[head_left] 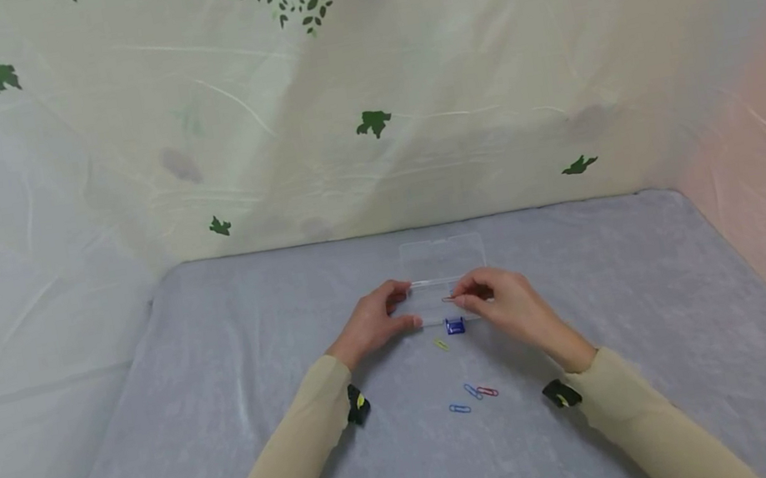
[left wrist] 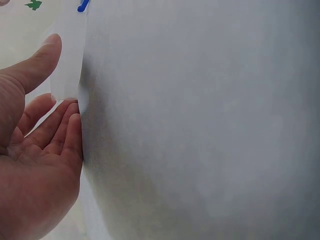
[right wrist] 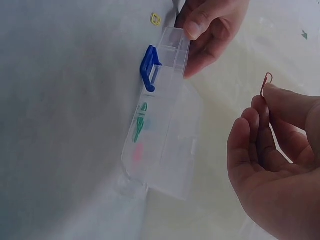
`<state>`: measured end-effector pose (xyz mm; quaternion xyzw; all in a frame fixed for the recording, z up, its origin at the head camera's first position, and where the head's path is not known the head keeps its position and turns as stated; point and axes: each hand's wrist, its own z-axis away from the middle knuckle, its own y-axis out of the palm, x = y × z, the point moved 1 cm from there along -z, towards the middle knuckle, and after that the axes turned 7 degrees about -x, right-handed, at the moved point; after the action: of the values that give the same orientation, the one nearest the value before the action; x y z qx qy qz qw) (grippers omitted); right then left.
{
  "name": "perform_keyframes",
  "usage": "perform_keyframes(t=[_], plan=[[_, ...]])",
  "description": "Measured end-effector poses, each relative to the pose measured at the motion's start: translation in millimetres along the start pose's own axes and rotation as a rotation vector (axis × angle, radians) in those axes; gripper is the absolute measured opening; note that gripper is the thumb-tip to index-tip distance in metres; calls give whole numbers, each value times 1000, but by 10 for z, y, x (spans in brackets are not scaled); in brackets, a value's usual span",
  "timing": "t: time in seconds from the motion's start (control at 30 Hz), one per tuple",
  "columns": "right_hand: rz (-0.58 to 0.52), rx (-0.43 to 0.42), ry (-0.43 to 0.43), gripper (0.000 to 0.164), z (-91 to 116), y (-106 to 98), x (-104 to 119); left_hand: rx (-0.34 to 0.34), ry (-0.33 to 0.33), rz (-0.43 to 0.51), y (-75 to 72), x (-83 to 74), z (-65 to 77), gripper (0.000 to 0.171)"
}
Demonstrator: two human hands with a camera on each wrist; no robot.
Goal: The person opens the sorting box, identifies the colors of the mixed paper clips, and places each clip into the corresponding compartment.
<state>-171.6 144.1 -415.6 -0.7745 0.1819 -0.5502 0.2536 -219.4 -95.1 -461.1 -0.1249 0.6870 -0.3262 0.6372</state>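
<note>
My left hand [head_left: 371,321] holds the left end of a clear plastic box [head_left: 432,314], thumb at the front corner and fingers at the back. The box's clear lid [head_left: 442,256] stands raised at the back, and a blue latch [head_left: 455,327] is on its front. Over the box, my right hand [head_left: 516,308] pinches a red paper clip [right wrist: 267,82] between thumb and finger. Through the box wall, green paper clips [right wrist: 140,125] and a blurred pink shape [right wrist: 138,152] show inside. Just in front of the latch lies a yellow paper clip [head_left: 441,344].
Nearer me on the grey cloth [head_left: 298,456] lie a blue paper clip [head_left: 460,409], a second blue paper clip [head_left: 472,391] and a red paper clip [head_left: 488,391] touching or nearly touching it. A pale curtain [head_left: 490,153] with green bird shapes hangs behind the table.
</note>
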Motion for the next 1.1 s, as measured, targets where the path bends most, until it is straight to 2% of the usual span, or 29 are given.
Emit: perform_keyframes(t=[0.23, 0.53, 0.83, 1.1], plan=[[-14, -16, -10, 6, -62, 63, -14, -7, 6, 11, 2, 8, -11, 59], [22, -34, -11, 6, -147, 175, -72, -9, 24, 2, -3, 30, -25, 59], [30, -3, -4, 5, -223, 289, -121, -8, 32, -3, 5, 31, -39, 58], [81, 17, 25, 5, -258, 360, -162, -8, 23, 2, 13, 44, -43, 58]])
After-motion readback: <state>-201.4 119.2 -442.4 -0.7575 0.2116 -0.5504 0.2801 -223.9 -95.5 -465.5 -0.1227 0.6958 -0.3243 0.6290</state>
